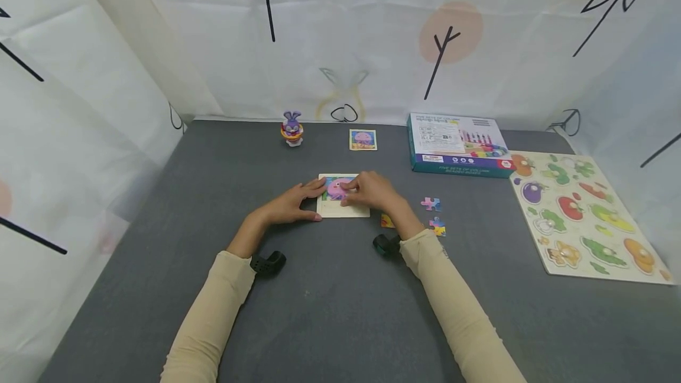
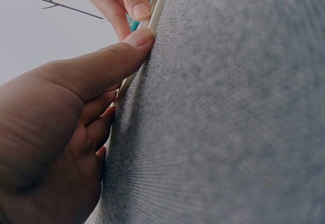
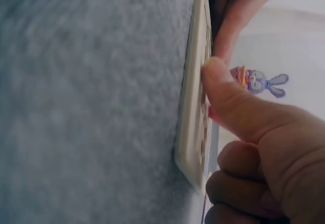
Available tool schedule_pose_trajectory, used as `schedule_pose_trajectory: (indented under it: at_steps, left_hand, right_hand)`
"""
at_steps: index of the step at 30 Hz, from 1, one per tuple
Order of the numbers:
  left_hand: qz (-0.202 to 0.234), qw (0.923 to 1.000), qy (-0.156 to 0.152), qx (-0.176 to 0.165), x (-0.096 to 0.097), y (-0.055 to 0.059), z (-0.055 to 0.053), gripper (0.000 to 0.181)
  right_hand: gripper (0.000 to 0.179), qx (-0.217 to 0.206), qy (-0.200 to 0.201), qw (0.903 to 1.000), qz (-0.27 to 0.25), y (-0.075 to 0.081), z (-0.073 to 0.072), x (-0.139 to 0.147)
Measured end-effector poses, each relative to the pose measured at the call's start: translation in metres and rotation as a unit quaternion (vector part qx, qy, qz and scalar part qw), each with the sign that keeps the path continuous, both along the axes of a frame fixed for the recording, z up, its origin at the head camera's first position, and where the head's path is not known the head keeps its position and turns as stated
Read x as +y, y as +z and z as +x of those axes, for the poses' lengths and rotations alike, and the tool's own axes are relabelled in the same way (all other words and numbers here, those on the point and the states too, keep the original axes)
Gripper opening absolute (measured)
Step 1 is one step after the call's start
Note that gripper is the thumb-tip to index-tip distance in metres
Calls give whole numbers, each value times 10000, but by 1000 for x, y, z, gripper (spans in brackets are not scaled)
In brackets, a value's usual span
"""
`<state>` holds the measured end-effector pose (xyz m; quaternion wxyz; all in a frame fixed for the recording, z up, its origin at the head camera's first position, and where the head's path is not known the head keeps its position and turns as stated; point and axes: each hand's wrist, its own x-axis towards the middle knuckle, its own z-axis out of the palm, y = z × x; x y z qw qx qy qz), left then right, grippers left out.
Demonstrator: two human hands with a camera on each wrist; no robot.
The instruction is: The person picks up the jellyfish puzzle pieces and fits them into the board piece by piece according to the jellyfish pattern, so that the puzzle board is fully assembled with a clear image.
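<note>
A small wooden puzzle board (image 1: 332,211) lies on the table in the head view, part of its pink picture (image 1: 335,190) showing between the hands. My left hand (image 1: 291,203) rests along its left side, fingers on the upper part and thumb at the lower corner. In the left wrist view the left thumb (image 2: 106,66) touches the board's edge. My right hand (image 1: 374,190) is over the board's right half, its thumb and a bent finger at a puzzle piece mostly hidden beneath them. Loose puzzle pieces (image 1: 431,204) lie right of the right wrist, with a yellow-orange piece (image 1: 387,221) beside it.
Behind the board are a rabbit figurine (image 1: 292,129) and a small picture card (image 1: 363,140). A boxed set (image 1: 460,145) stands at the back right, beside a large vegetable puzzle board (image 1: 593,217). White printed cloth (image 1: 372,46) hangs behind the grey table (image 1: 330,312).
</note>
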<state>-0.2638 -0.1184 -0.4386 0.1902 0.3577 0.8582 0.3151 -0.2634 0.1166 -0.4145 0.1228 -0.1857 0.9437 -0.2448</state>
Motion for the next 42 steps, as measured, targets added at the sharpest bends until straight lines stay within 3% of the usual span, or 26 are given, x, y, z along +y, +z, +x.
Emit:
schedule_pose_trajectory:
  at_steps: [6, 12, 23, 31, 42]
  left_hand:
    - [-44, 10000, -12, 32, 0, -3, 0, 76]
    - [-74, 9999, 40, 72, 1, -3, 1, 76]
    - [-29, 9999, 31, 109, 0, -3, 0, 75]
    - [-7, 9999, 50, 99, -1, -2, 0, 76]
    - [-87, 9999, 46, 100, -1, -2, 0, 77]
  right_hand:
    - [48, 21, 197, 9986, -496, -4, 1, 18]
    - [44, -224, 50, 9942, -1047, 0, 10, 63]
    - [44, -430, -632, 9908, -1119, 2, 28, 150]
    - [40, -419, -789, 9904, -1054, 1, 36, 176]
    - [44, -675, -619, 9909, -989, -4, 39, 198]
